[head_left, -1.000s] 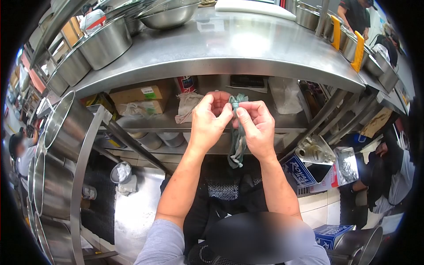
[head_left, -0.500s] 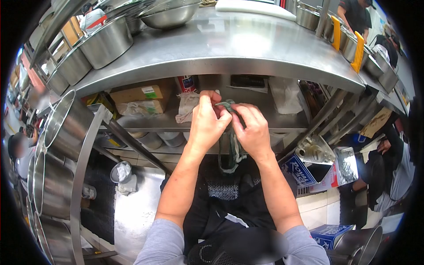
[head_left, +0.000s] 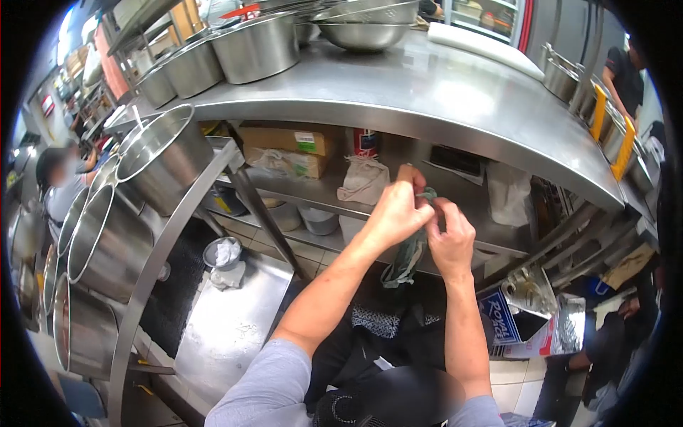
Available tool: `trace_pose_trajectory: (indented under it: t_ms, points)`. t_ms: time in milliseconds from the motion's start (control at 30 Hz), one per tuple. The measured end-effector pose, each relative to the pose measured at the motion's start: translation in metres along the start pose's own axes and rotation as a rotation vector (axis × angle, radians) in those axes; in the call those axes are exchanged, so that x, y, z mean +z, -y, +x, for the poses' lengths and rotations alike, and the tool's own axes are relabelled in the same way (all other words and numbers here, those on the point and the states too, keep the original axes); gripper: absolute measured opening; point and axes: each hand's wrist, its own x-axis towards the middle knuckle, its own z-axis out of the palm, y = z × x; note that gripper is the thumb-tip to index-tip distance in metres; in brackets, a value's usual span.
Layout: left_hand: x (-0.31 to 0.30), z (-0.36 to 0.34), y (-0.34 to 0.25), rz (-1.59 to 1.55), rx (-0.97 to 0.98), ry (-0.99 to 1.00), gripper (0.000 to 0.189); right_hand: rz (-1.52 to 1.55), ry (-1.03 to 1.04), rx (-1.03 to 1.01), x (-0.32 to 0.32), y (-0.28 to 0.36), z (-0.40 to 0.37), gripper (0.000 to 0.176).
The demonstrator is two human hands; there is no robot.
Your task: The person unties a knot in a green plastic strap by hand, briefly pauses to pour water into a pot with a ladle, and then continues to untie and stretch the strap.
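My left hand [head_left: 400, 208] and my right hand [head_left: 451, 233] are close together in front of the lower shelf, at about chest height. Between them, their fingertips pinch the top of a crumpled dark green strip [head_left: 405, 262] that looks like cloth. The strip hangs in a loop below the fingers, above my dark apron. Its exact kind is not clear. Behind my left hand, a whitish cloth bundle [head_left: 363, 181] lies on the shelf.
A steel counter [head_left: 398, 85] with pots [head_left: 257, 48] and bowls [head_left: 364, 35] runs above the shelf. More pots [head_left: 110, 235] stand on the left rack. A cardboard box [head_left: 284, 142] sits on the shelf. At right is a blue-and-white tin [head_left: 501, 320]; people work on both sides.
The view has swung left, so the counter and hands appear farther right. Both hands still pinch the green strip, and their fingers have drawn closer together.
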Motion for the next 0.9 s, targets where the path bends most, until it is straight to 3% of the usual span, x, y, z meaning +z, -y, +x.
trace_pose_trajectory:
  t_ms: [200, 267, 467, 500, 567, 700, 833, 900]
  points:
    - [0.001, 0.0, 0.005, -0.065, 0.133, 0.071, 0.04, 0.128, -0.088, 0.125, 0.0, 0.003, 0.003, 0.017]
    - [0.0, 0.001, 0.004, -0.1, 0.159, 0.039, 0.038, 0.312, -0.039, 0.336, 0.0, 0.002, 0.003, 0.015]
    - [-0.009, 0.001, 0.005, -0.13, 0.13, 0.031, 0.039, 0.478, 0.055, 0.458, 0.0, 0.001, 0.002, 0.014]
    - [-0.009, 0.001, 0.004, -0.13, 0.13, 0.029, 0.039, 0.479, 0.056, 0.456, -0.003, 0.006, 0.003, 0.014]
    - [-0.008, -0.001, 0.002, -0.065, 0.063, 0.091, 0.039, 0.228, 0.096, 0.243, -0.008, 0.014, 0.006, 0.014]
    - [-0.004, -0.001, 0.005, 0.008, 0.075, 0.113, 0.042, 0.059, 0.07, 0.131, -0.006, 0.016, 0.003, 0.017]
    - [0.004, 0.001, 0.017, 0.013, 0.215, 0.095, 0.038, -0.05, 0.065, 0.079, -0.002, 0.012, -0.002, 0.024]
    - [0.0, 0.0, 0.014, 0.011, 0.151, 0.152, 0.035, 0.044, 0.055, 0.101, 0.004, 0.007, -0.004, 0.02]
